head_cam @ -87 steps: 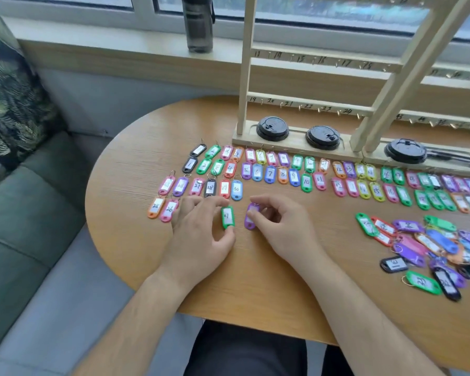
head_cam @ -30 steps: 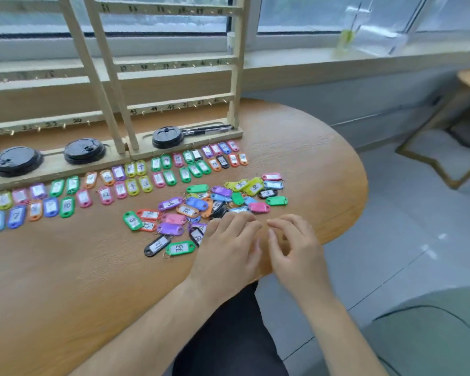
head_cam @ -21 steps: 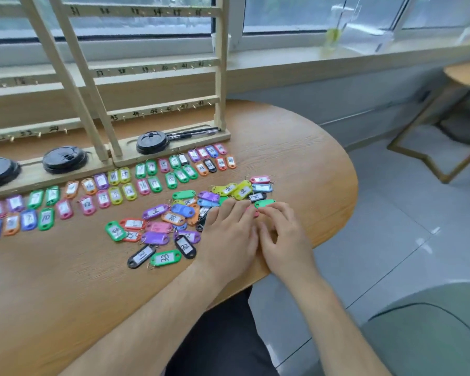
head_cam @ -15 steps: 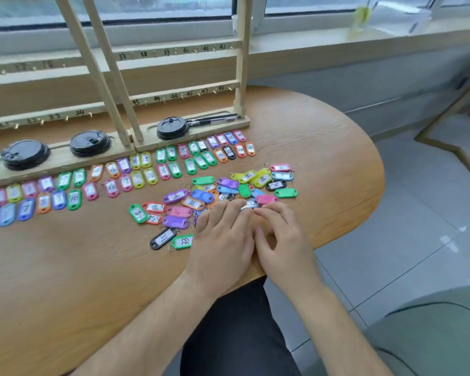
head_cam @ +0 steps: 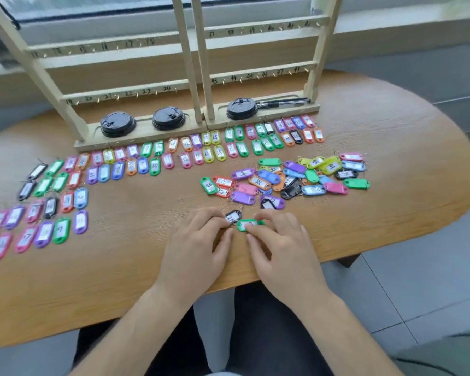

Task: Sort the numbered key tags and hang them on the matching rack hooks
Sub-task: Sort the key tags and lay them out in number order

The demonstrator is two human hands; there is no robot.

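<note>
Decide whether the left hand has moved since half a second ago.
Yes. Against the loose pile, the left hand has shifted left: it was below the pile's middle and now touches the black tag by its left corner.

- Green tag [head_cam: 248, 225]: white label.
- Black tag [head_cam: 233, 216]: white label.
- Tag pile [head_cam: 285, 177]: purple, blue, pink, yellow, orange, red.
- Table [head_cam: 120, 267]: light brown wood grain.
- Rack [head_cam: 190, 63]: pale wood.
- Lids [head_cam: 117, 124]: black.
- Floor [head_cam: 418, 280]: grey.
</note>
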